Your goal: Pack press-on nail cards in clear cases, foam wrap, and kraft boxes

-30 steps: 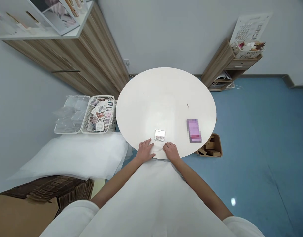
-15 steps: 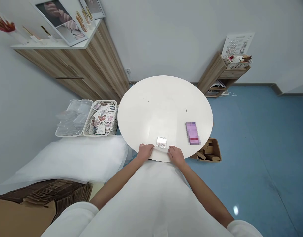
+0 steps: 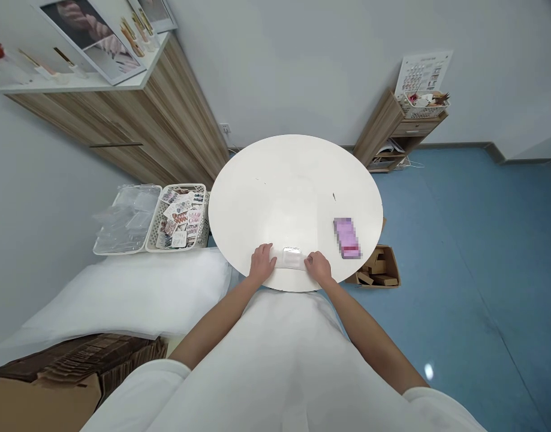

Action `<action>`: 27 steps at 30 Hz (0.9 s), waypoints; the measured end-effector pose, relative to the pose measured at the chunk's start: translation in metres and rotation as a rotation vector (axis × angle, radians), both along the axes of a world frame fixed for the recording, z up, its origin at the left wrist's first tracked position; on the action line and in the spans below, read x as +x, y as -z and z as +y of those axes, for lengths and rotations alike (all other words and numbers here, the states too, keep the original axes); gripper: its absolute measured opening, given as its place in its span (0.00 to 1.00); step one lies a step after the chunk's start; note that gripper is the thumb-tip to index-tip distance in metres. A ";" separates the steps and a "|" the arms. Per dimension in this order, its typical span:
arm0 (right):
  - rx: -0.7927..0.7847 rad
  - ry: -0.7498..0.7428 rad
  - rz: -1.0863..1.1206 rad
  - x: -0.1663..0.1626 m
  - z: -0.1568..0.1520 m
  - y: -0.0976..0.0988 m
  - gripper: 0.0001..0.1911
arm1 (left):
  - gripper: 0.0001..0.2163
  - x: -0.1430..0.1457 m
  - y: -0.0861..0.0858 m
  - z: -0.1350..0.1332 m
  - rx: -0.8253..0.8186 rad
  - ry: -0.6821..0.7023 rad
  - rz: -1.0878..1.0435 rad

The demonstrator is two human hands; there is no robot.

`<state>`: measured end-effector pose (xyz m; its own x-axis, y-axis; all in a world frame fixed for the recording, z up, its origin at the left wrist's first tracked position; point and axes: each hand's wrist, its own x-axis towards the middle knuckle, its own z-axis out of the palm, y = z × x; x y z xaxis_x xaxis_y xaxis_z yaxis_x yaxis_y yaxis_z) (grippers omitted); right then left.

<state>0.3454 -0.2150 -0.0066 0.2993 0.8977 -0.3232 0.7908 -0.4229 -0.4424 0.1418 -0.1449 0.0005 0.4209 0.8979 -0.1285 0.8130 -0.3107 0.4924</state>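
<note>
On the white tabletop (image 3: pixel 293 192), above blue flooring (image 3: pixel 441 240), a translucent strip (image 3: pixel 292 260) is gripped by half-curled left hand (image 3: pixel 262 263) and right hand (image 3: pixel 318 266).

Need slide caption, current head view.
Left hand and right hand at opposite ends of a translucent strip, a small clear case between them, on a white table.

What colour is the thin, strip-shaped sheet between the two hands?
The thin sheet is translucent white; it shows best in the head view.
</note>
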 end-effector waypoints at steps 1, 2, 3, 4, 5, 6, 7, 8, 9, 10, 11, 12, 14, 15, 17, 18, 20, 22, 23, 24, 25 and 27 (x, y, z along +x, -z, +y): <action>-0.002 -0.005 -0.006 -0.001 0.000 0.001 0.08 | 0.21 0.000 -0.003 -0.006 0.050 0.048 0.004; -0.003 -0.006 -0.011 -0.001 -0.001 0.001 0.08 | 0.22 0.000 -0.007 -0.013 0.079 0.121 0.009; -0.002 -0.005 -0.018 -0.002 -0.001 0.002 0.08 | 0.22 0.001 -0.009 -0.019 0.091 0.208 0.013; 0.001 -0.004 -0.023 -0.002 -0.001 0.002 0.08 | 0.23 0.002 -0.012 -0.025 0.090 0.298 0.014; 0.006 -0.003 -0.028 -0.003 -0.001 0.002 0.08 | 0.23 0.003 -0.013 -0.030 0.083 0.374 0.015; 0.013 -0.002 -0.032 -0.003 0.000 0.002 0.08 | 0.24 0.004 -0.014 -0.034 0.075 0.428 0.015; 0.017 -0.003 -0.036 -0.003 0.000 0.003 0.08 | 0.24 0.006 -0.014 -0.036 0.069 0.458 0.013; 0.018 -0.001 -0.038 -0.003 0.001 0.003 0.08 | 0.24 0.007 -0.014 -0.037 0.067 0.469 0.009; 0.013 0.001 -0.038 -0.003 0.002 0.003 0.08 | 0.24 0.009 -0.014 -0.037 0.068 0.467 0.001; 0.003 0.004 -0.037 -0.003 0.002 0.003 0.08 | 0.24 0.009 -0.013 -0.036 0.068 0.462 -0.010; -0.007 0.007 -0.034 -0.002 0.002 0.002 0.08 | 0.24 0.010 -0.012 -0.033 0.069 0.454 -0.022; -0.008 0.008 -0.034 -0.002 0.001 0.002 0.08 | 0.23 0.010 -0.012 -0.031 0.069 0.448 -0.034; 0.043 0.009 -0.063 -0.003 -0.002 -0.001 0.11 | 0.22 0.010 -0.011 -0.025 0.069 0.436 -0.052; 0.098 -0.001 -0.090 -0.005 -0.004 -0.003 0.14 | 0.22 0.010 -0.010 -0.023 0.068 0.432 -0.058; 0.224 -0.063 -0.145 -0.009 -0.008 -0.008 0.18 | 0.21 0.009 -0.010 -0.018 0.064 0.434 -0.060; 0.272 -0.122 -0.157 -0.012 -0.010 -0.010 0.19 | 0.20 0.009 -0.010 -0.015 0.062 0.441 -0.057; 0.307 -0.279 -0.136 -0.017 -0.012 -0.012 0.15 | 0.19 0.010 -0.009 -0.010 0.058 0.465 -0.037; 0.273 -0.412 -0.087 -0.022 -0.010 -0.011 0.13 | 0.19 0.012 -0.008 -0.004 0.052 0.498 -0.004; 0.244 -0.451 -0.062 -0.023 -0.008 -0.009 0.14 | 0.18 0.013 -0.007 0.000 0.045 0.515 0.013; 0.216 -0.471 -0.042 -0.023 -0.005 -0.007 0.16 | 0.18 0.014 -0.006 0.003 0.035 0.529 0.028; 0.192 -0.477 -0.026 -0.022 -0.001 -0.004 0.17 | 0.17 0.016 -0.005 0.006 0.024 0.541 0.039; 0.166 -0.479 -0.003 -0.020 0.007 0.000 0.16 | 0.17 0.019 -0.004 0.012 0.010 0.560 0.046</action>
